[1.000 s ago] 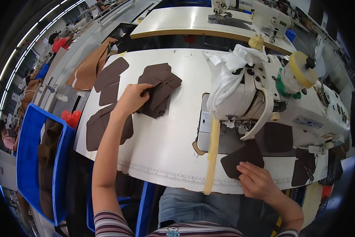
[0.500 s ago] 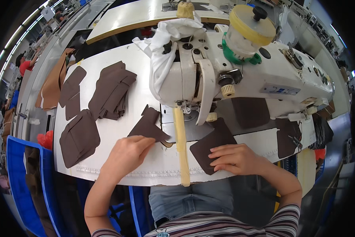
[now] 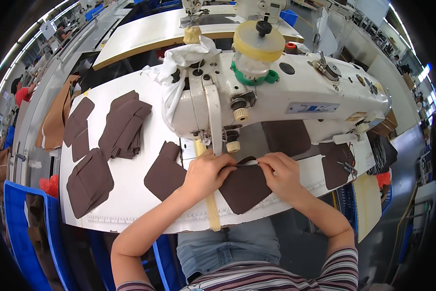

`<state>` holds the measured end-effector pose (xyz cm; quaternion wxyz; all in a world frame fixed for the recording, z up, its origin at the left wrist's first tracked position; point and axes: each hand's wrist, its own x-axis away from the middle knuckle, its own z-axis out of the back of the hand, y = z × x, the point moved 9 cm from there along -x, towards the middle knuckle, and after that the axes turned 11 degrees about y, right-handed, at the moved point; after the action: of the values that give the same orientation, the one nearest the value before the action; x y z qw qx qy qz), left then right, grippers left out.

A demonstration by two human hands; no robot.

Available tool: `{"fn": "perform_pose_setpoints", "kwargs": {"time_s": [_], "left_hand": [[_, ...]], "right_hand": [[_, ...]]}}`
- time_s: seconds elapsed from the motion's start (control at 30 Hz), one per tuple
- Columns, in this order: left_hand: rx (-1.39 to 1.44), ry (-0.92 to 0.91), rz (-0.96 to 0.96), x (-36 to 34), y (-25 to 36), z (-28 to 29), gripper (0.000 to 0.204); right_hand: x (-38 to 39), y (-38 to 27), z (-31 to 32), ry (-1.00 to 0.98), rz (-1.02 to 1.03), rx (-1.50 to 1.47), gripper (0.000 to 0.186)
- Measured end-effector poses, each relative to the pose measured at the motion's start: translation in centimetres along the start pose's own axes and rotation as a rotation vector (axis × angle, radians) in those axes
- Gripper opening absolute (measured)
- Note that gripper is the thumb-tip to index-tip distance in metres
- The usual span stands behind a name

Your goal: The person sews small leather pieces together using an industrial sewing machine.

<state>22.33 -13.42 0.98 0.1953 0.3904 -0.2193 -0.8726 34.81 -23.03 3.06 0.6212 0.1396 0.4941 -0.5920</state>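
Observation:
Below the needle area of a white sewing machine [image 3: 295, 89], a dark brown fabric piece with rounded corners [image 3: 245, 191] lies on the table. My left hand [image 3: 204, 173] pinches its upper edge at the left end. With thumb and fingers closed, my right hand [image 3: 280, 175] grips the same edge at the right end. Between the two hands the edge is turned up, and a pale strip shows along it. Just left of my left hand rests another brown piece with a narrow tab [image 3: 163, 174].
Stacks of brown pieces [image 3: 125, 123] [image 3: 90, 184] lie at the table's left. One brown piece [image 3: 286, 137] is under the machine arm; another [image 3: 335, 165] lies at the right beside small snips [image 3: 347, 168]. Yellow tape [image 3: 211, 213] crosses the front edge. A blue bin [image 3: 14, 213] stands lower left.
My left hand has left the left-hand piece and moved right to the other piece's upper edge. My right hand has shifted up to that edge, now turned up. The view has shifted.

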Motion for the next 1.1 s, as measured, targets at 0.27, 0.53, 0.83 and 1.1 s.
{"fn": "perform_pose_setpoints", "kwargs": {"time_s": [0.27,0.53,0.83,1.1], "left_hand": [[0.311,-0.326,0.606,1.8,-4.6,-1.8,0.021],[0.197,-0.178,0.345,0.0,-3.0,-0.8,0.018],[-0.518,0.093,0.261,0.5,-6.7,10.5,0.041],[0.004,-0.191,0.541,2.5,-9.3,7.6,0.027]], "right_hand": [[-4.0,3.3,6.3,0.072,-0.177,0.195,0.007],[-1.3,-2.6,-1.4,-0.218,0.428,0.105,0.024],[-0.5,-1.0,-6.2,-0.36,0.36,0.263,0.02],[-1.4,-2.1,-7.6,-0.5,0.576,0.247,0.025]]}}
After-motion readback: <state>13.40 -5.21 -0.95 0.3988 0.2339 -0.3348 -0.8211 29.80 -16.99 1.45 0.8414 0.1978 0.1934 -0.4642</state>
